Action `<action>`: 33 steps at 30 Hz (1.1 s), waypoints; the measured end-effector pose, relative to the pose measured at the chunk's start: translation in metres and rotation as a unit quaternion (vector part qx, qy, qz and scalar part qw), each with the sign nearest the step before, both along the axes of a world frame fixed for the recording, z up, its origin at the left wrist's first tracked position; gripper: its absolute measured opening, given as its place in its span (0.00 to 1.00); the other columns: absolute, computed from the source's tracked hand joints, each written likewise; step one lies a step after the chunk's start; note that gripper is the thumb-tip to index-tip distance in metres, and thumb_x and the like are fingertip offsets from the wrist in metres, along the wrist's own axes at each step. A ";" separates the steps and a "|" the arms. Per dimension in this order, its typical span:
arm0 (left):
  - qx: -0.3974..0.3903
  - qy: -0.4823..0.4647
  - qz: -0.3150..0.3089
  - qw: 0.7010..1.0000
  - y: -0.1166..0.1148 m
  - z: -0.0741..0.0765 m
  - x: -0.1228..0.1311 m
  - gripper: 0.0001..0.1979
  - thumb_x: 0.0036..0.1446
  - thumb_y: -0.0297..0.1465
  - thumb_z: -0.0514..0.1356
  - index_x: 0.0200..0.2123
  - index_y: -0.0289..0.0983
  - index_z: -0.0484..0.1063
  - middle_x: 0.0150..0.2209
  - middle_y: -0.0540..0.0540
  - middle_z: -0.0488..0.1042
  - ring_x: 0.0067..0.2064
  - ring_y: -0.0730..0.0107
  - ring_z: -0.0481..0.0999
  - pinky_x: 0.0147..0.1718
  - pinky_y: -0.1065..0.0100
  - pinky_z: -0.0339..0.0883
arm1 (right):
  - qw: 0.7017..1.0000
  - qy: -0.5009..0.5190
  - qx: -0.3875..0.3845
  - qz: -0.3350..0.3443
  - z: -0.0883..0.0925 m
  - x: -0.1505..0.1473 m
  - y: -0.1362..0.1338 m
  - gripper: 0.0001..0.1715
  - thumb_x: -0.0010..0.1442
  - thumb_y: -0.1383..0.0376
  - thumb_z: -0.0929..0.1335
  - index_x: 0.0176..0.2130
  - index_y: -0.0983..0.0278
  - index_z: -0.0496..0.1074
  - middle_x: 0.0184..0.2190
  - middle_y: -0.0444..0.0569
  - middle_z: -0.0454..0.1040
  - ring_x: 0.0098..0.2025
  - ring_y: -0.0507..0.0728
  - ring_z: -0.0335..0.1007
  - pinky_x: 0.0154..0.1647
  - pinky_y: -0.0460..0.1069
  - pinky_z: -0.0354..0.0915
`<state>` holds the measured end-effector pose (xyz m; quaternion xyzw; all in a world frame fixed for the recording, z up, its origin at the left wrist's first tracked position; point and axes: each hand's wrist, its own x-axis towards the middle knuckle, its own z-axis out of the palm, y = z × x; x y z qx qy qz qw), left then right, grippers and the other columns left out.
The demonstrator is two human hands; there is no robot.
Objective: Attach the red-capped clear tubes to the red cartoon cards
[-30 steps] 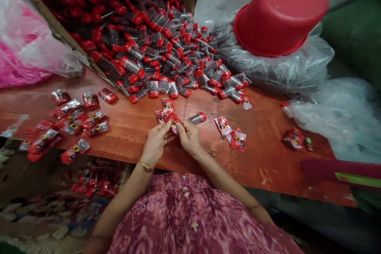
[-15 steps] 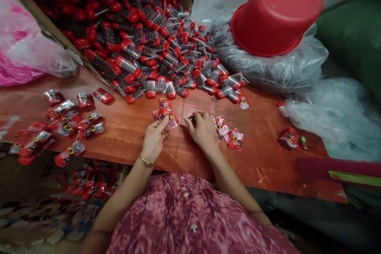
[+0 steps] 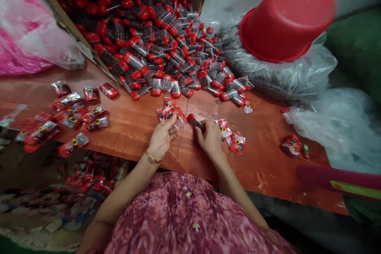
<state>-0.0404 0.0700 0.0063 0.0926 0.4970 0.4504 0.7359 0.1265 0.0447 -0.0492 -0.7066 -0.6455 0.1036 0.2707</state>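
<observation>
My left hand pinches the edge of a small red printed packet with a clear end. Beneath and behind it lie other red packets. My right hand has its fingers closed around a small clear tube with a red cap and dark contents; the capped end points left toward the packet, apart from it. Close to the right hand's outer side are flat red packets on the orange-brown table.
A large heap of similar red-capped tubes spills from a cardboard box. Filled red packets lie at left. A red tub sits upside down on a plastic bag. A clear plastic bag lies at right.
My right hand has lifted and turned the tube, so its red cap now shows toward the packet. The left hand still pinches its packet. The whole view has shifted slightly.
</observation>
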 end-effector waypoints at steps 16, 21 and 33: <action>0.008 0.023 0.000 1.000 -0.003 -0.001 0.005 0.19 0.32 0.39 0.72 0.27 0.35 0.74 0.27 0.50 0.77 0.25 0.78 0.73 0.26 0.75 0.63 | 0.933 0.353 -0.008 0.072 0.038 -0.011 -0.035 0.07 0.53 0.63 0.67 0.35 0.61 0.68 0.25 0.42 0.68 0.25 0.51 0.62 0.23 0.46 0.58; 0.012 0.024 0.026 0.999 -0.005 0.001 0.005 0.18 0.31 0.37 0.72 0.25 0.34 0.74 0.25 0.50 0.77 0.24 0.80 0.72 0.26 0.76 0.61 | 0.926 0.373 -0.004 0.058 0.033 -0.021 -0.032 0.07 0.55 0.62 0.66 0.35 0.61 0.68 0.25 0.42 0.68 0.25 0.51 0.61 0.24 0.46 0.59; 0.109 -0.034 0.076 0.991 -0.008 -0.008 0.003 0.18 0.28 0.32 0.73 0.26 0.33 0.74 0.26 0.51 0.76 0.28 0.78 0.72 0.34 0.73 0.64 | 0.866 0.498 -0.034 0.032 0.026 -0.056 -0.022 0.13 0.55 0.55 0.66 0.36 0.62 0.65 0.23 0.39 0.66 0.18 0.47 0.58 0.20 0.44 0.58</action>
